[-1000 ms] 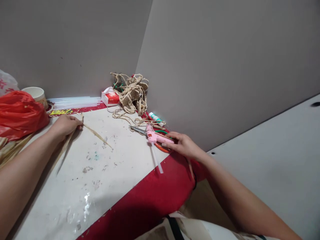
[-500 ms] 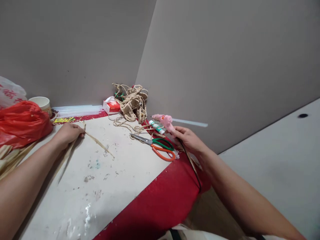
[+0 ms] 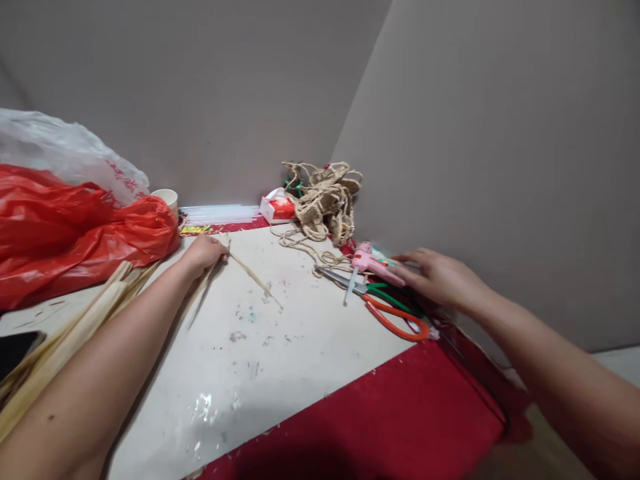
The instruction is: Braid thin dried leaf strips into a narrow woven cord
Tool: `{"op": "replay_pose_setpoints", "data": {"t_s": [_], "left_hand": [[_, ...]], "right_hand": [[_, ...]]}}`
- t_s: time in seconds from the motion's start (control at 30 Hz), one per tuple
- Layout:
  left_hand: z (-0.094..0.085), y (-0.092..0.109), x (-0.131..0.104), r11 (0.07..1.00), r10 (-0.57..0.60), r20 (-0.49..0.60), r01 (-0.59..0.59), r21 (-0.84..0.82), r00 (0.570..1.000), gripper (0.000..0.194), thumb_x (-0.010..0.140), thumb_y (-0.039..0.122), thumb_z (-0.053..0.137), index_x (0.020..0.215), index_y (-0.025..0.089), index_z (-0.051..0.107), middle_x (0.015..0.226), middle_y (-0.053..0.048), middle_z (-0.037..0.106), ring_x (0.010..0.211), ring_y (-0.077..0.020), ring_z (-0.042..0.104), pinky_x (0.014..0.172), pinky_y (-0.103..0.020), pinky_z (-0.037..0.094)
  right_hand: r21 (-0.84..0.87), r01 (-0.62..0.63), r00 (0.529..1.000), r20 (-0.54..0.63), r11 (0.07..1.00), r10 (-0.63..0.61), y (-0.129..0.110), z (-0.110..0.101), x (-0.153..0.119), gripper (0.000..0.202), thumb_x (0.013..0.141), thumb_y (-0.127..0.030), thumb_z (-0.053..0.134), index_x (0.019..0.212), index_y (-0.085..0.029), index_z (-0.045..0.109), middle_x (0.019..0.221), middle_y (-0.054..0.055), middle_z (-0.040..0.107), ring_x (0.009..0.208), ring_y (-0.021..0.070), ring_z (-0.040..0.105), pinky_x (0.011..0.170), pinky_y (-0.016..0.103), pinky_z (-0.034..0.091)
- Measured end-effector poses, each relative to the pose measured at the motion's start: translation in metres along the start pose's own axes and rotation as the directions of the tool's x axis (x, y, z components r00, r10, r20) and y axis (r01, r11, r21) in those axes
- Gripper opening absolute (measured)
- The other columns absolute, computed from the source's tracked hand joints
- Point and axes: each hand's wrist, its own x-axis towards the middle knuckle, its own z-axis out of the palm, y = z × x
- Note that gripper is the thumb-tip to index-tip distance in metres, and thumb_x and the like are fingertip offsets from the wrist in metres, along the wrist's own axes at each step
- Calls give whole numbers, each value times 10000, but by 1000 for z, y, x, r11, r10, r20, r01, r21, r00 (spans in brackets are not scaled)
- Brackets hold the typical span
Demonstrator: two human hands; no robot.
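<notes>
My left hand (image 3: 203,253) is closed in a pinch on a dried husk strip (image 3: 253,273) over the white board. One thin twisted end of the strip points right, and another part hangs below my fingers. A pink glue gun (image 3: 367,261) lies across the scissors (image 3: 395,317), which have one green and one orange handle. A clear glue stick (image 3: 351,287) pokes out of the gun towards me. At the gun's handle end is my right hand (image 3: 445,280), fingers stretched out and slightly blurred; the handle's tip overlaps them in view.
Braided cord pieces (image 3: 327,197) are heaped in the corner beside a tissue box (image 3: 277,207). Clear glue sticks (image 3: 220,214) and a paper cup (image 3: 166,197) stand along the wall. At left are a red plastic bag (image 3: 85,233) and loose husks (image 3: 95,310). A dark cable (image 3: 470,367) trails right.
My right hand has lowered and turned the glue gun onto the scissors, and its fingers have loosened. My left hand still pinches the strip. The view has swung left.
</notes>
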Motion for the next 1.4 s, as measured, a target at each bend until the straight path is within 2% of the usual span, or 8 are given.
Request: {"op": "replay_pose_setpoints", "data": {"t_s": [0.23, 0.47, 0.6, 0.7, 0.83, 1.03, 1.27, 1.4], "left_hand": [[-4, 3, -1, 996, -33, 74, 39, -82, 997, 261, 706, 130, 575, 453, 148, 512, 302, 35, 351, 296, -53, 240, 383, -241, 122], [-6, 1, -3, 996, -14, 59, 19, -88, 998, 268, 708, 103, 569, 456, 153, 490, 311, 49, 356, 297, -52, 257, 384, -234, 144], [-4, -2, -1, 994, -11, 53, 16, -105, 999, 260, 702, 105, 575, 461, 151, 489, 328, 46, 384, 310, -52, 273, 398, -233, 165], [-2, -3, 1, 994, -28, 63, 35, -106, 998, 245, 699, 109, 590, 467, 140, 517, 330, 34, 409, 310, -52, 278, 395, -239, 156], [-1, -1, 0, 993, -38, 70, 46, -111, 997, 247, 693, 98, 607, 465, 136, 520, 326, 44, 402, 305, -40, 263, 381, -231, 150], [-2, -1, 1, 988, -38, 60, 46, -146, 998, 244, 683, 56, 579, 473, 149, 497, 353, 51, 423, 322, -46, 305, 373, -218, 185], [-3, 0, -1, 982, -87, 70, 97, -164, 994, 319, 708, 84, 580, 414, 156, 479, 336, 42, 402, 308, -54, 299, 371, -225, 194], [-5, 4, -4, 976, -124, 73, 135, -171, 990, 357, 721, 92, 582, 394, 167, 461, 322, 46, 372, 291, -54, 278, 379, -232, 180]], "right_hand": [[654, -238, 967, 225, 718, 115, -142, -15, 19, 233, 815, -427, 615, 860, -215, 700, 661, 45, 580, 470, 86, 402, 423, 248, 286], [753, -582, 774, 628, 308, -75, -250, 84, 48, 86, 741, -169, 694, 746, -128, 618, 595, -28, 527, 432, 23, 331, 366, 155, 250], [627, -494, 691, 704, 602, -165, -250, 118, 50, 22, 757, -118, 629, 755, -135, 615, 589, 2, 597, 518, 91, 527, 518, 216, 429], [449, 26, 809, 516, 893, -282, -233, 115, 49, 117, 772, -173, 615, 857, -153, 692, 789, 55, 697, 653, 147, 598, 638, 276, 441], [98, 339, 869, 347, 936, -352, -227, 104, 50, 233, 833, -261, 544, 960, -183, 723, 885, 86, 717, 744, 200, 616, 671, 308, 402], [61, 460, 771, 467, 886, -433, -261, 129, 48, 248, 825, -334, 553, 907, -155, 704, 940, 126, 705, 837, 260, 634, 672, 321, 415], [188, 373, 755, 509, 909, -415, -257, 133, 39, 150, 782, -102, 506, 733, -126, 646, 788, 119, 685, 733, 223, 627, 643, 300, 421], [580, -227, 772, 597, 783, -218, -238, 123, 56, 140, 779, -104, 578, 646, -145, 561, 513, -8, 562, 461, 93, 492, 460, 206, 377]]}}
